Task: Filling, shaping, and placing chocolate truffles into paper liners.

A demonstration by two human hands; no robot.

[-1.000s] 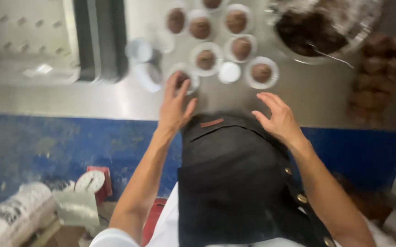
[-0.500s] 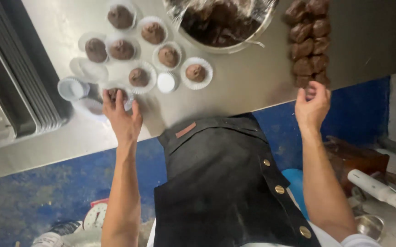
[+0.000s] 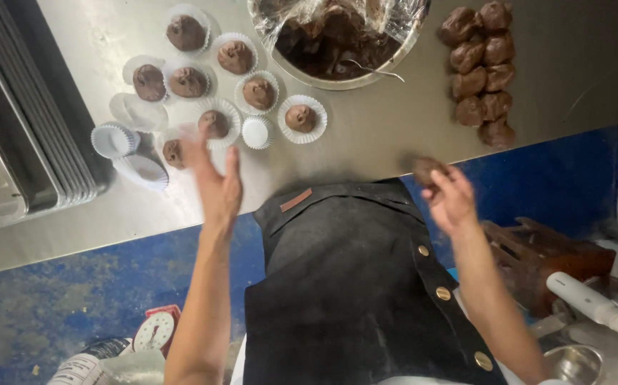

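Head view, looking straight down over a black apron [image 3: 351, 285] at a steel table [image 3: 366, 142].

The right hand [image 3: 450, 199] was seen at the near edge of the table, fingers curled and closed around a dark chocolate dough ball [image 3: 424, 170], which was held just above the table edge. The left hand [image 3: 216, 182] was raised over the table with fingers spread open and nothing held; its fingertips were blurred, close to a small dough ball in a white paper cup [image 3: 174, 153] and another filled cup [image 3: 214, 124] just beside it.

Further filled paper cups [image 3: 259, 93] were noted in a loose cluster beyond the left hand, with one empty small cup [image 3: 256, 132] between two filled ones. Empty fluted cups [image 3: 114, 140] lay at the left of the cluster, near a stack of dark trays [image 3: 45, 121].

A metal bowl [image 3: 337, 43] of chocolate dough, partly covered with plastic film, was set at the far side, a utensil handle resting in it. A double row of bare dough balls [image 3: 481, 71] was laid out on the table to the right of the bowl, touching one another.

Below the table, a small red kitchen scale [image 3: 155, 329] was seen on the blue floor [image 3: 52, 314].
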